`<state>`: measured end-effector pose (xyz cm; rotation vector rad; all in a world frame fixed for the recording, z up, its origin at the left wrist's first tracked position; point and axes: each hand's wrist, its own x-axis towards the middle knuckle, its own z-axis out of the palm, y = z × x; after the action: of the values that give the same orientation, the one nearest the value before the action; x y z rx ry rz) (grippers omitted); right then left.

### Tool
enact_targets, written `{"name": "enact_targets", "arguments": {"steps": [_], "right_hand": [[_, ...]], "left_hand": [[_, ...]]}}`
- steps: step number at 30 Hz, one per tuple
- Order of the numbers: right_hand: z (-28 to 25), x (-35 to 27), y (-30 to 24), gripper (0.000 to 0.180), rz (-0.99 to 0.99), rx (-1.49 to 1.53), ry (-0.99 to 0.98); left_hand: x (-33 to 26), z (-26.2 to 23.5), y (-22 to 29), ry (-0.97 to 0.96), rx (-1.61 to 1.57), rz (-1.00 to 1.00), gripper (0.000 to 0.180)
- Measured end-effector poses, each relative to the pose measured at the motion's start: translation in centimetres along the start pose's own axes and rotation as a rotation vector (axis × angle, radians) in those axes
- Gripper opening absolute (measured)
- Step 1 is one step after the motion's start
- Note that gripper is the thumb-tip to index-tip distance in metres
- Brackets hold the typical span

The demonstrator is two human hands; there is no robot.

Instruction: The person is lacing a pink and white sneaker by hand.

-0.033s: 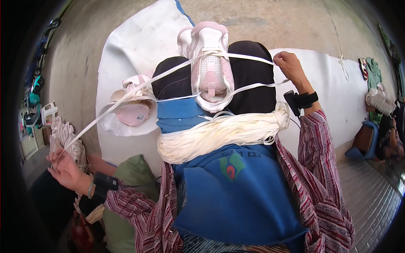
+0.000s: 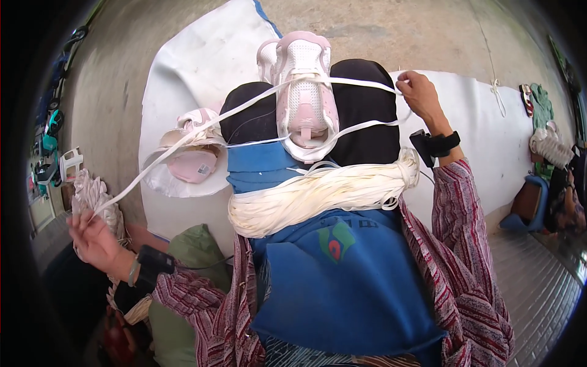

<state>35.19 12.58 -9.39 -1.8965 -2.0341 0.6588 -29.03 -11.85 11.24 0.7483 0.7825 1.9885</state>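
Your left hand (image 2: 93, 240) pinched white strap (image 2: 183, 142), stretched far out. Your right hand (image 2: 419, 93) closed fingers on other end. Strap looped around pink shoe (image 2: 304, 92) on your knees. Big strap bundle (image 2: 318, 197) on lap remained unprocessed, much left apparently.

A flat, matt white woven strap (image 2: 183, 144) crosses a pink-and-white shoe (image 2: 304, 92) with a perforated, smooth rubbery sole, above a rough concrete floor (image 2: 116, 79), a smooth white sheet (image 2: 202, 67) and blue cloth (image 2: 342, 287).
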Motion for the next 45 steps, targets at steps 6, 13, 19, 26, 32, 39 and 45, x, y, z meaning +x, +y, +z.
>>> {"name": "enact_targets", "arguments": {"steps": [6, 13, 19, 26, 32, 39, 45], "right_hand": [[-1.7, -1.7, -9.1, 0.017, -0.183, 0.472, 0.099], [-0.7, -2.6, -13.3, 0.020, -0.531, 0.233, -0.040], [-1.1, -1.9, -13.2, 0.023, -0.291, 0.242, -0.311], [-0.7, -0.2, -12.1, 0.013, -0.400, 0.099, 0.073], [-3.2, -3.1, -12.2, 0.015, -0.510, 0.334, -0.070], [-2.1, -6.6, -11.3, 0.009, -0.702, 0.006, -0.329], [-2.7, -5.9, -10.4, 0.005, -0.572, 0.017, -0.088]], "left_hand": [[-0.7, 14.0, -18.5, -0.096, 0.692, -0.290, 0.049], [-0.8, 19.3, -29.2, -0.385, 1.097, -0.459, 0.036], [-0.4, 17.4, -30.9, -0.492, 1.261, -0.546, 0.026], [0.5, 17.4, -31.4, -0.499, 1.315, -0.421, 0.018], [-0.1, 18.9, -29.5, -0.178, 1.019, -0.301, 0.023], [-2.1, 17.0, -28.1, -0.202, 0.862, -0.681, 0.024], [-2.6, 17.0, -29.3, -0.430, 1.125, -0.547, 0.025]]}}
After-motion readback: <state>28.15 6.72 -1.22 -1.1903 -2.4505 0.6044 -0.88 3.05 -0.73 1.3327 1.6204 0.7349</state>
